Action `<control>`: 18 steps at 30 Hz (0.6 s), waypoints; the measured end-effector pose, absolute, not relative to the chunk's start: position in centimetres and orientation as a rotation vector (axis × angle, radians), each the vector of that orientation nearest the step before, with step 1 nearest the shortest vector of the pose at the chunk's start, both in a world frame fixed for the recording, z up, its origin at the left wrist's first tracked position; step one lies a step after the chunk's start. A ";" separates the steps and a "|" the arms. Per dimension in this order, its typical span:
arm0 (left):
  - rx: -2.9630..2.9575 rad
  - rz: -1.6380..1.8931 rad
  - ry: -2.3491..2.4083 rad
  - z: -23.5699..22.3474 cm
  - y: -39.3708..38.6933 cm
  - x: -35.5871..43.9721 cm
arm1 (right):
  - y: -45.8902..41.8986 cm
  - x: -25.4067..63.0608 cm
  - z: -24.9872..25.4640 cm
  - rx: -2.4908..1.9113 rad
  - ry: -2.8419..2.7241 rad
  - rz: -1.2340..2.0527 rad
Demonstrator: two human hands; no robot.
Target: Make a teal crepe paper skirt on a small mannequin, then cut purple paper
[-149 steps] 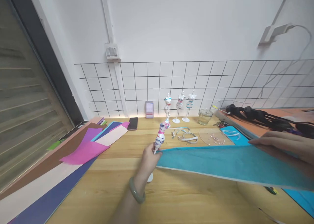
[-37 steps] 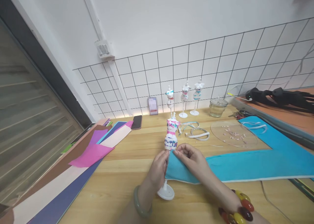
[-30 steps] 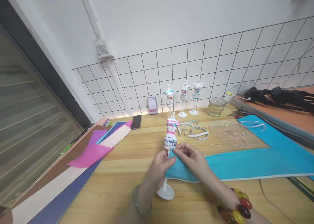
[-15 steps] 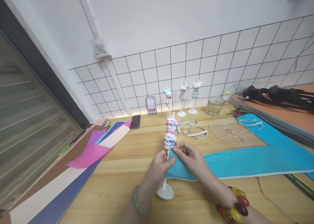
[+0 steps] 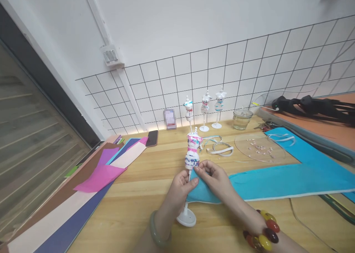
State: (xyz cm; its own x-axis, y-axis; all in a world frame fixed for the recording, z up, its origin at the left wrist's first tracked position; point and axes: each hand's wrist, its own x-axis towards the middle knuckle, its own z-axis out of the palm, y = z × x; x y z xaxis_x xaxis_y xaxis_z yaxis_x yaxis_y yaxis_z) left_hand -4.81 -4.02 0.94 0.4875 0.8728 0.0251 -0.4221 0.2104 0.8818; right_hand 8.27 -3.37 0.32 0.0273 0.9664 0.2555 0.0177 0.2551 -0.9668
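A small white mannequin [image 5: 192, 149], wrapped with pink, blue and white strips, stands tilted in front of me on its round base [image 5: 186, 218]. My left hand [image 5: 181, 188] is closed around its thin stem below the torso. With thumb and fingers pinched, my right hand [image 5: 212, 175] holds the edge of a blue fabric [image 5: 203, 191] against the bottom of the torso. The fabric hangs between my hands beside the stem. Behind my right forearm a long blue piece [image 5: 266, 182] lies across the table; whether the two join is hidden.
Three similar mannequins [image 5: 205, 105] stand at the back by a glass of clear liquid [image 5: 242, 119]. Ribbon coils [image 5: 223, 149] and a clear round plate [image 5: 241, 149] with small beads lie ahead. Coloured sheets [image 5: 100, 177] and a phone [image 5: 152, 138] are at left.
The view has shifted very slightly. Both hands keep their hold on the mannequin stem and the blue fabric, with hardly any movement.
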 end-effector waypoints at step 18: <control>0.946 1.022 0.719 0.6 -3.9 -4.8 | -3.4 8.0 0.4 -1.055 -1.293 0.977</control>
State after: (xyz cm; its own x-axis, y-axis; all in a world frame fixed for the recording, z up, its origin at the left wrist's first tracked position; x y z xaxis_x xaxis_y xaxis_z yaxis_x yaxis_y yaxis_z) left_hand -4.81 -3.87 0.57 0.3660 0.9282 -0.0667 -0.3763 0.2132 0.9017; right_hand 8.01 -3.38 0.35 0.0484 0.9667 0.2514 0.0219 0.2506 -0.9678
